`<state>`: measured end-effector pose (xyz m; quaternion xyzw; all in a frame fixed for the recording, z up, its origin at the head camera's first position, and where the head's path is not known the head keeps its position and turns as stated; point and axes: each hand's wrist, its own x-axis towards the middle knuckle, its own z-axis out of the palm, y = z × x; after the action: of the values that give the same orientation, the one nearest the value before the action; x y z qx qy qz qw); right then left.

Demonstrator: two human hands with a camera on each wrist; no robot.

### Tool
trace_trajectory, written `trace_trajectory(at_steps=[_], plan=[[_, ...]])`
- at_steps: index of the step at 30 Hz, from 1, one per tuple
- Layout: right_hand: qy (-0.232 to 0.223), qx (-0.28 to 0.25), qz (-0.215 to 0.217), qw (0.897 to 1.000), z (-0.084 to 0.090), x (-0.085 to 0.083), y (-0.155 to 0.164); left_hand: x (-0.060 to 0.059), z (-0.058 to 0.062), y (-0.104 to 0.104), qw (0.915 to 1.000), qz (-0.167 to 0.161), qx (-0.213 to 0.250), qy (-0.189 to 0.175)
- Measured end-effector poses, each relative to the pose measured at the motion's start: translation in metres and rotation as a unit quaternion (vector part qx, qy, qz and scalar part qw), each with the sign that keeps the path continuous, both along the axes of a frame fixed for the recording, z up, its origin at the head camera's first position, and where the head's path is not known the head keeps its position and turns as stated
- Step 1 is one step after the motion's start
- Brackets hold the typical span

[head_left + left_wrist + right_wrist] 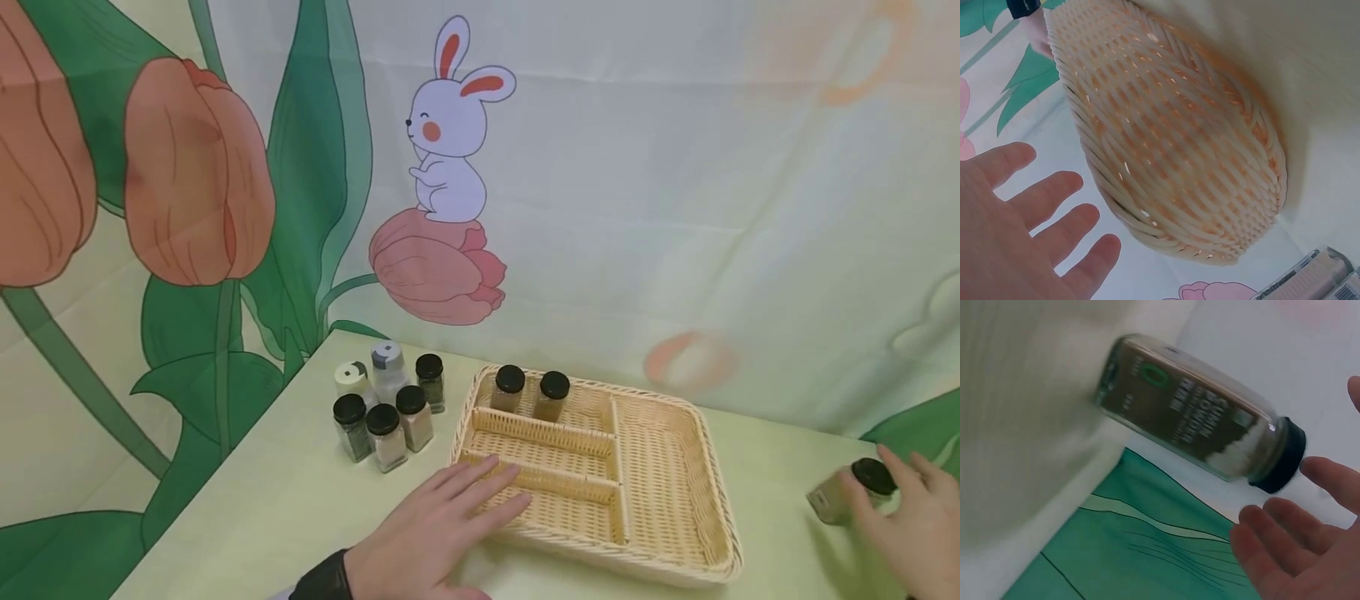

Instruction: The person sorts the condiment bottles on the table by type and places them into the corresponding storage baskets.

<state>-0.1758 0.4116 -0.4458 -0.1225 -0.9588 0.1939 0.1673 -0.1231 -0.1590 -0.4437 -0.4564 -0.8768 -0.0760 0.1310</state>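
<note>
At the far right of the head view, my right hand (918, 525) is beside the cap of a spice jar (831, 498) with a black lid. The right wrist view shows this glass jar (1191, 412) labelled as cumin powder, brown inside. My fingertips (1319, 469) are close to its lid, loosely spread and not curled round it. My left hand (427, 533) has its fingers extended over the near left rim of a woven basket (667, 483). In the left wrist view, those spread fingers are beside the basket wall (1166, 137) and hold nothing.
Two black-lidded jars, one left (507, 392) and one right (552, 400), are in the basket's back left compartment. Left of the basket stands a cluster of several shakers and jars (388, 446). A curtain (600, 208) printed with tulips and a rabbit hangs behind the table.
</note>
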Motion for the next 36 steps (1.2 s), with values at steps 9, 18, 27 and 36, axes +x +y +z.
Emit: trace_trajectory(at_steps=[9, 18, 27, 36], plan=[[-0.07, 0.008, -0.012, 0.997, -0.015, -0.014, 0.001, 0.0, -0.002, 0.0, 0.9999, 0.006, -0.004, -0.015], [-0.023, 0.004, -0.007, 1.0, -0.022, -0.014, -0.009, 0.0, -0.003, 0.0, 1.0, 0.006, 0.003, -0.007], [-0.06, -0.012, -0.042, 0.997, -0.023, -0.013, -0.012, 0.001, -0.002, 0.0, 0.9999, 0.006, 0.007, -0.007], [-0.097, -0.02, -0.055, 0.994, -0.017, -0.012, -0.011, 0.002, 0.001, 0.001, 0.9998, 0.012, 0.014, -0.012]])
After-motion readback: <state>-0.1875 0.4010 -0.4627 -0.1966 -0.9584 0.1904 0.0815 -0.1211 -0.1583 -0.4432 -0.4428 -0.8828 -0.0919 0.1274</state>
